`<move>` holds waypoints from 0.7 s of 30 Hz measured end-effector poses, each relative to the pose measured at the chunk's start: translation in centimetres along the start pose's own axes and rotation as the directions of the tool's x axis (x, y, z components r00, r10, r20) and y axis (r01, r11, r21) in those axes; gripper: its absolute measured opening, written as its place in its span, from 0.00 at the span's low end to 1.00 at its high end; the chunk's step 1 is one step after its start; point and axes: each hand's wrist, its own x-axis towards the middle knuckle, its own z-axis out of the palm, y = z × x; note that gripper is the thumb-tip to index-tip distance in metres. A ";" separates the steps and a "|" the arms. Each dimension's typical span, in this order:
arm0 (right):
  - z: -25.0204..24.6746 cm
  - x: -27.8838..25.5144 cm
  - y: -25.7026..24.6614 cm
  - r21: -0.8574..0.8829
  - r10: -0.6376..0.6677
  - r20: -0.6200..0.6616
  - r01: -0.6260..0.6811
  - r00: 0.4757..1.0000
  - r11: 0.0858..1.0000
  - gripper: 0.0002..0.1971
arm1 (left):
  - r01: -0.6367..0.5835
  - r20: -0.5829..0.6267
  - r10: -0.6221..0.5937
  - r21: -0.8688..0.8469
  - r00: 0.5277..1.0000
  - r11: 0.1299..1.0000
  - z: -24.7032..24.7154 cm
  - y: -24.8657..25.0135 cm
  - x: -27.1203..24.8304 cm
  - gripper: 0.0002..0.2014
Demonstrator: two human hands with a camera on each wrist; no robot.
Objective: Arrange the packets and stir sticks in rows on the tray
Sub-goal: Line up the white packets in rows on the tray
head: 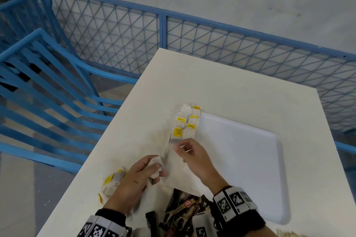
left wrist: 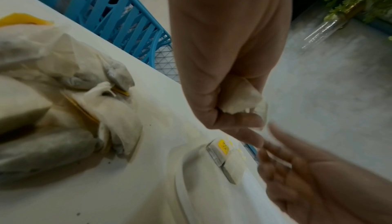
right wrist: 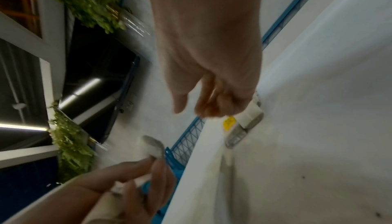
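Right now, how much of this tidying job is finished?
Early on. Two short rows of tea bags line the tray's left edge. The left hand holds another tea bag; the right hand hovers by the rows. A loose tea bag heap, dark packets and stir sticks wait.

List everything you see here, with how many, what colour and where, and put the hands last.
tea bags in rows: about seven, white with yellow tags, two rows at the tray's far left corner
tray: one, white, on the table's right side
loose tea bags: a small pile, white and yellow, table's left edge
sachets: a heap, dark brown and black, near edge between the wrists
stir sticks: a few, pale wood, bottom right, mostly cut off
table: one, white
chairs: two, blue, left of table
left hand: holds a white tea bag
right hand: fingers loosely curled, apparently empty, just before the rows
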 end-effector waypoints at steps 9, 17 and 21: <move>0.2 -2.1 -0.2 -0.019 -0.051 0.264 0.058 0.963 0.998 0.08 | 0.039 -0.025 -0.038 0.059 0.999 0.998 0.9 0.1 -0.2 0.07; -1.9 -2.5 0.3 0.399 0.111 0.203 -0.185 0.973 0.898 0.09 | 0.100 -0.072 -0.124 -0.267 0.990 0.958 -0.2 0.5 0.0 0.14; -2.5 -2.6 0.7 0.491 0.129 0.214 -0.221 0.968 0.843 0.04 | 0.092 -0.007 -0.093 -0.108 0.996 0.990 -0.1 0.8 -0.4 0.32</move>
